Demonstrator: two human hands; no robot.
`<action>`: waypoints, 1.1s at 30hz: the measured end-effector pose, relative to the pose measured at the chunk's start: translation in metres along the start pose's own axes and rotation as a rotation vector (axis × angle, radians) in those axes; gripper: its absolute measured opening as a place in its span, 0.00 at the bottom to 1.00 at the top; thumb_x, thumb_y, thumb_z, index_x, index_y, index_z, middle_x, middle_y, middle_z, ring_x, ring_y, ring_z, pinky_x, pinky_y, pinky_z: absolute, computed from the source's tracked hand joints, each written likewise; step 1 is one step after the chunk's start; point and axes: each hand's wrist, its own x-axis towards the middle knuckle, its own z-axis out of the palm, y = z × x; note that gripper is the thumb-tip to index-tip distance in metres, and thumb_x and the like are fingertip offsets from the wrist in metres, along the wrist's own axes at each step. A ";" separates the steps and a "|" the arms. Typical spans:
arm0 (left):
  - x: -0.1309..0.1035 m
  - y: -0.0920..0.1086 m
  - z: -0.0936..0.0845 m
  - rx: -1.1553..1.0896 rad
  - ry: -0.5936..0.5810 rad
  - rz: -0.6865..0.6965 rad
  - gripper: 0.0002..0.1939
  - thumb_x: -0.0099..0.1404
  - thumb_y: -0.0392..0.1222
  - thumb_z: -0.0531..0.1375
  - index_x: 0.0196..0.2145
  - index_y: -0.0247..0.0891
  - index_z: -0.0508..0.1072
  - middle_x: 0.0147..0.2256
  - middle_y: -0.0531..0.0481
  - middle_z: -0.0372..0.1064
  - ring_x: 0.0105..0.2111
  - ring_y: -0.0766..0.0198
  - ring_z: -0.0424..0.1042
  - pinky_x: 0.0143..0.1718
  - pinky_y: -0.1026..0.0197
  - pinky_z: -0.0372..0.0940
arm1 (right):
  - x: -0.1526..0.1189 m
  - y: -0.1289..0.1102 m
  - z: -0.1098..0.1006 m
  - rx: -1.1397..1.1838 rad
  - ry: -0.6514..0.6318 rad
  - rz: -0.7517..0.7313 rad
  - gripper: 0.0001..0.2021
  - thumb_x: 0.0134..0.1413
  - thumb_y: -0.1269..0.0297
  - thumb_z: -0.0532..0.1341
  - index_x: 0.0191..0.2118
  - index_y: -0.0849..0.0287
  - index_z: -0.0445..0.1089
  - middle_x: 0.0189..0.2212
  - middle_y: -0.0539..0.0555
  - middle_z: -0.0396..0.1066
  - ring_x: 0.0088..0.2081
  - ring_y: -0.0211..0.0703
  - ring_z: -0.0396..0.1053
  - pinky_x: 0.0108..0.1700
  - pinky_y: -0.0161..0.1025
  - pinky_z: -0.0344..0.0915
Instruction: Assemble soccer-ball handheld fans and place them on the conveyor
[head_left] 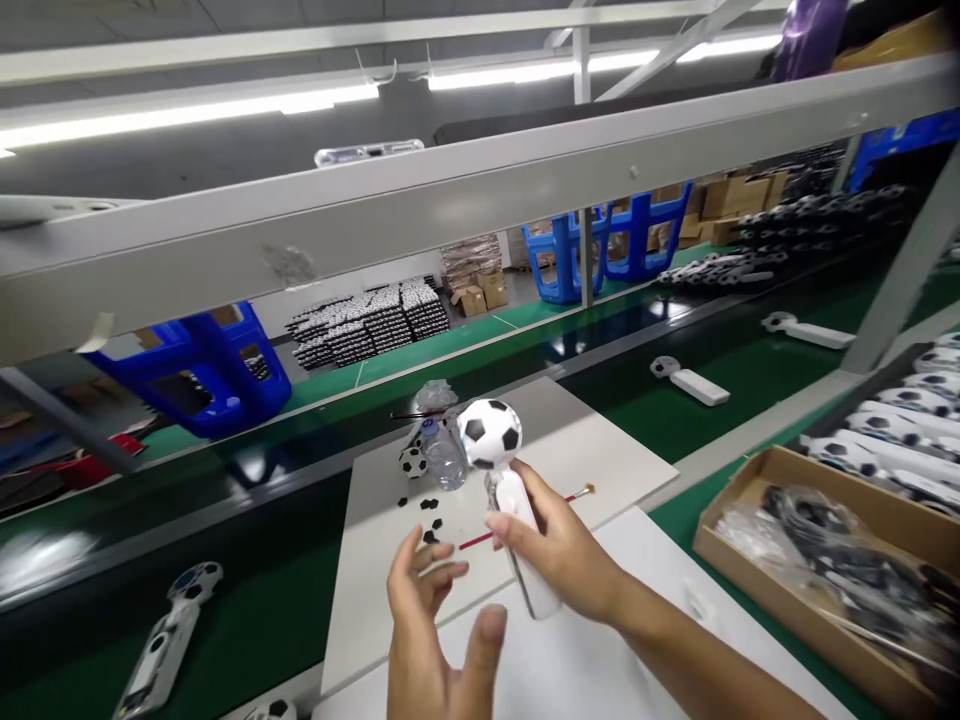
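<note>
In my right hand (551, 530) I grip the white handle of a football-headed handheld device (491, 436), held upright with its black-and-white ball at the top. My left hand (439, 625) is just left of it, fingers apart and holding nothing. Beneath lies a white board (600, 440). On it are a thin red-handled brush (577, 494), partly hidden behind the device, and several small black pentagon pieces (429, 505). A clear plastic bottle (444, 460) stands behind them, beside another football-patterned ball (412, 461).
More football-headed devices lie on the green surface, one at left (169, 640) and one at right (690, 382). A cardboard tray (720, 500) of cables stands at right. A white frame beam (480, 190) crosses above; blue stools (202, 370) stand beyond.
</note>
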 end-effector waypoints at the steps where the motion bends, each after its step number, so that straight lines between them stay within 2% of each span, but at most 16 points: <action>1: 0.002 0.002 -0.003 -0.077 0.014 0.007 0.42 0.50 0.69 0.57 0.55 0.41 0.54 0.52 0.39 0.59 0.49 0.49 0.65 0.52 0.46 0.58 | -0.004 -0.002 0.000 -0.141 0.008 -0.025 0.27 0.53 0.54 0.63 0.57 0.52 0.58 0.43 0.53 0.67 0.44 0.45 0.65 0.48 0.43 0.61; 3: 0.004 0.005 -0.007 -0.223 0.030 0.033 0.43 0.49 0.65 0.62 0.57 0.43 0.54 0.57 0.40 0.55 0.55 0.48 0.60 0.55 0.49 0.56 | -0.012 -0.005 0.003 -0.336 -0.037 -0.042 0.31 0.50 0.56 0.65 0.60 0.47 0.57 0.51 0.53 0.64 0.51 0.51 0.61 0.54 0.47 0.58; 4: 0.003 0.007 -0.009 -0.274 0.047 0.036 0.44 0.47 0.63 0.64 0.57 0.44 0.54 0.57 0.40 0.56 0.55 0.48 0.60 0.55 0.51 0.58 | -0.016 -0.004 0.004 -0.409 -0.077 -0.055 0.30 0.50 0.56 0.65 0.59 0.46 0.58 0.52 0.53 0.63 0.52 0.52 0.61 0.54 0.47 0.58; 7: -0.003 0.014 -0.012 -0.317 0.134 -0.015 0.45 0.45 0.56 0.69 0.57 0.45 0.55 0.53 0.42 0.62 0.51 0.50 0.66 0.48 0.57 0.65 | -0.022 0.000 0.012 -0.535 -0.184 -0.121 0.26 0.50 0.57 0.65 0.56 0.45 0.63 0.46 0.55 0.65 0.45 0.52 0.64 0.47 0.47 0.64; 9: -0.008 0.018 -0.013 -0.322 0.172 -0.046 0.44 0.44 0.53 0.70 0.56 0.45 0.58 0.50 0.43 0.66 0.47 0.52 0.70 0.45 0.59 0.68 | -0.023 0.003 0.016 -0.552 -0.197 -0.154 0.25 0.51 0.58 0.64 0.56 0.45 0.63 0.42 0.55 0.65 0.43 0.51 0.65 0.42 0.46 0.66; 11: -0.011 0.021 -0.013 -0.351 0.165 -0.020 0.43 0.43 0.49 0.71 0.55 0.44 0.60 0.50 0.43 0.68 0.47 0.52 0.70 0.43 0.61 0.69 | -0.022 0.004 0.018 -0.552 -0.179 -0.164 0.27 0.51 0.59 0.65 0.57 0.44 0.61 0.43 0.55 0.65 0.44 0.52 0.64 0.43 0.46 0.66; 17: -0.015 0.018 -0.009 -0.329 0.194 0.119 0.34 0.43 0.37 0.72 0.48 0.44 0.66 0.48 0.43 0.71 0.50 0.51 0.69 0.45 0.59 0.70 | -0.015 0.012 0.005 -0.514 -0.223 -0.068 0.35 0.46 0.63 0.67 0.60 0.45 0.56 0.57 0.54 0.58 0.57 0.54 0.56 0.57 0.51 0.58; 21: -0.014 0.015 -0.011 -0.339 0.226 0.266 0.30 0.44 0.32 0.71 0.45 0.46 0.69 0.46 0.46 0.72 0.51 0.53 0.68 0.44 0.61 0.69 | -0.010 0.021 -0.006 -0.541 -0.164 0.029 0.36 0.47 0.58 0.66 0.62 0.43 0.53 0.59 0.54 0.56 0.60 0.57 0.53 0.58 0.55 0.54; 23: -0.013 0.016 -0.013 -0.374 0.235 0.308 0.30 0.43 0.34 0.72 0.44 0.46 0.69 0.46 0.46 0.73 0.50 0.52 0.69 0.43 0.60 0.70 | -0.007 0.020 -0.009 -0.539 -0.177 0.063 0.38 0.46 0.56 0.66 0.63 0.43 0.52 0.60 0.54 0.55 0.60 0.57 0.52 0.59 0.55 0.53; 25: -0.009 0.018 -0.016 -0.441 0.234 0.262 0.33 0.41 0.39 0.73 0.46 0.46 0.68 0.47 0.45 0.72 0.46 0.51 0.72 0.41 0.58 0.71 | -0.006 0.014 -0.010 -0.536 -0.253 0.072 0.38 0.44 0.56 0.68 0.62 0.45 0.55 0.60 0.54 0.56 0.59 0.57 0.54 0.59 0.54 0.52; 27: -0.004 0.018 -0.019 -0.555 0.219 0.166 0.38 0.41 0.46 0.73 0.49 0.44 0.65 0.45 0.44 0.73 0.40 0.52 0.75 0.40 0.57 0.72 | -0.008 0.004 -0.011 -0.525 -0.409 0.066 0.35 0.41 0.56 0.70 0.58 0.48 0.62 0.55 0.55 0.63 0.55 0.57 0.60 0.56 0.52 0.57; 30: 0.005 0.014 -0.020 -0.734 0.196 -0.049 0.35 0.50 0.54 0.67 0.52 0.40 0.62 0.37 0.45 0.75 0.37 0.55 0.76 0.39 0.57 0.72 | -0.015 -0.011 -0.010 -0.469 -0.610 0.037 0.28 0.39 0.58 0.70 0.50 0.51 0.70 0.44 0.54 0.71 0.46 0.54 0.67 0.49 0.47 0.64; 33: 0.015 0.006 -0.022 -0.811 0.178 -0.217 0.30 0.57 0.56 0.62 0.52 0.37 0.63 0.38 0.43 0.75 0.36 0.55 0.76 0.35 0.57 0.73 | -0.024 -0.021 -0.008 -0.444 -0.610 0.037 0.27 0.38 0.59 0.71 0.49 0.51 0.70 0.41 0.53 0.72 0.44 0.53 0.68 0.46 0.44 0.65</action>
